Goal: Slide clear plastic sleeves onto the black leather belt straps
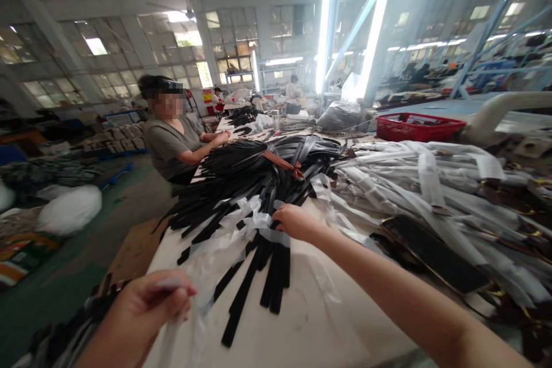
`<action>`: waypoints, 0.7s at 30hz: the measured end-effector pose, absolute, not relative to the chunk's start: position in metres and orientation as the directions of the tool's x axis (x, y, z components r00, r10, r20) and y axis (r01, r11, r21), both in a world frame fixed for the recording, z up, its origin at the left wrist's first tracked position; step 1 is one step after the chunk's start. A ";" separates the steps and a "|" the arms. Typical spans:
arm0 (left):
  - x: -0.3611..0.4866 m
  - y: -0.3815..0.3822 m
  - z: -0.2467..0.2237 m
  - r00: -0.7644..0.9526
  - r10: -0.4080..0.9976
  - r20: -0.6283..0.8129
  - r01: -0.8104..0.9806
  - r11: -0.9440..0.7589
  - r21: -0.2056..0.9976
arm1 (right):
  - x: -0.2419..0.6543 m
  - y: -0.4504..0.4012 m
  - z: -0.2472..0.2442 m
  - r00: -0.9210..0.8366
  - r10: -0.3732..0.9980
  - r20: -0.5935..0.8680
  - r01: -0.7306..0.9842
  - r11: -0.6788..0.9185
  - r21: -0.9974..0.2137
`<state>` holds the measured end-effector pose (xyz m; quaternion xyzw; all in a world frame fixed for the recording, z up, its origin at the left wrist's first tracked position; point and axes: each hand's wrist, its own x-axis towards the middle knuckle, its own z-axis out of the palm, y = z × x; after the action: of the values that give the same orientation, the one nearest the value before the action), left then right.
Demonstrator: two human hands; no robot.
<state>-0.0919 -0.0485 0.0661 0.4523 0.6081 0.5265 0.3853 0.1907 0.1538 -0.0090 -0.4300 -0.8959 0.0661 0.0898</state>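
Note:
My left hand (149,302), at the lower left, pinches a translucent white plastic strip (171,328) that hangs below the fingers. Further forward, my right hand (297,222) reaches over the table with curled fingers closed on another translucent strip (276,236). That strip lies among several more crumpled strips (241,218) on top of black straps (271,282), whose flat ends point toward me. Behind them is a large bundle of black straps (241,161), tied round with a reddish-brown band (284,164). My right fingertips are partly hidden by the plastic.
White-wrapped straps with metal fittings (388,175) are heaped at the right, beside a dark phone-like slab (435,253). A red basket (418,126) stands behind. Across the table's left side, a co-worker (172,132) handles straps. The pale tabletop (310,322) shows in front.

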 end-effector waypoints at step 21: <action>-0.017 0.054 0.009 0.040 0.990 0.135 0.397 -0.140 0.907 | 0.197 0.086 0.020 -0.618 0.648 0.446 0.362 0.737 -0.571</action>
<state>-0.0173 0.0541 0.0089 0.6284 0.5519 0.4185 0.3540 0.1968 0.0860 0.0205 -0.2893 -0.8725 0.2183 0.3278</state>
